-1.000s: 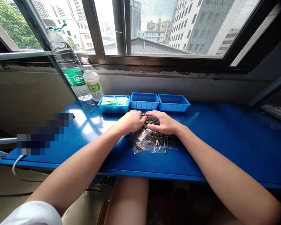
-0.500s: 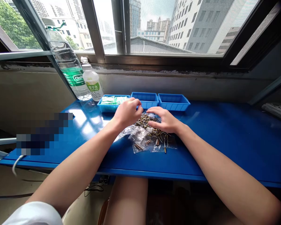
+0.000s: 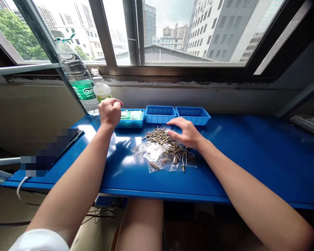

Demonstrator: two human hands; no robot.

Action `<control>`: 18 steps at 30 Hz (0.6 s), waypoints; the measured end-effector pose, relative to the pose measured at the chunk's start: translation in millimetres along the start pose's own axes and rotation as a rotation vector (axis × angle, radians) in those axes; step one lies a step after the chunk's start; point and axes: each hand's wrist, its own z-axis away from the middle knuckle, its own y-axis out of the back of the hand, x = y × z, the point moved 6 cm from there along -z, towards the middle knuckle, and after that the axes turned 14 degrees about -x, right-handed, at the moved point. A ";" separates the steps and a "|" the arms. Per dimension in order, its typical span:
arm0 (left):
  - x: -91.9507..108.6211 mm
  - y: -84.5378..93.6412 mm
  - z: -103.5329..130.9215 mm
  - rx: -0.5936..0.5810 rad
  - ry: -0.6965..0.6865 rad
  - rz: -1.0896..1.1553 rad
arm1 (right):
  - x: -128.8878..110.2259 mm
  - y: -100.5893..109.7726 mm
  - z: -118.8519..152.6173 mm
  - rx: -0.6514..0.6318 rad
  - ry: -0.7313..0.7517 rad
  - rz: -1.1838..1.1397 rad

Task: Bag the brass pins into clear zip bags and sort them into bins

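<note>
My left hand (image 3: 110, 112) is closed in front of the white bottle (image 3: 102, 89), at the left end of the blue bin with green-and-white packets (image 3: 132, 115); what its fingers hold, if anything, is hidden. My right hand (image 3: 185, 132), thumb and fingers apart and nothing between them, is at the right side of a loose pile of small metal pins (image 3: 159, 136). Clear plastic bags (image 3: 155, 152), some with copper-coloured pieces in them, lie in front of the pile on the blue table (image 3: 251, 157).
Two more blue bins, a middle one (image 3: 161, 119) and a right one (image 3: 196, 121), stand behind the pile. A large water bottle (image 3: 80, 78) is at the back left. A dark flat device (image 3: 68, 144), partly blurred, lies at the left edge.
My left hand has moved left from above the pile to the white bottle, uncovering more pins and bags. My right hand stays in nearly the same place. The view has shifted slightly.
</note>
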 end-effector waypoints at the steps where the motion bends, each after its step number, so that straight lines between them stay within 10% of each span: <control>1: -4.5 1.1 -2.4 -0.034 0.023 0.011 | 0.5 0.5 0.1 0.005 -0.006 0.003; 11: -11.9 -46.4 -4.0 -0.516 -0.188 -0.346 | 3.8 0.0 -1.0 0.005 -0.054 0.002; 18: -12.5 -35.8 -4.6 -0.371 -0.065 -0.314 | 3.8 0.9 -0.6 0.004 -0.070 -0.011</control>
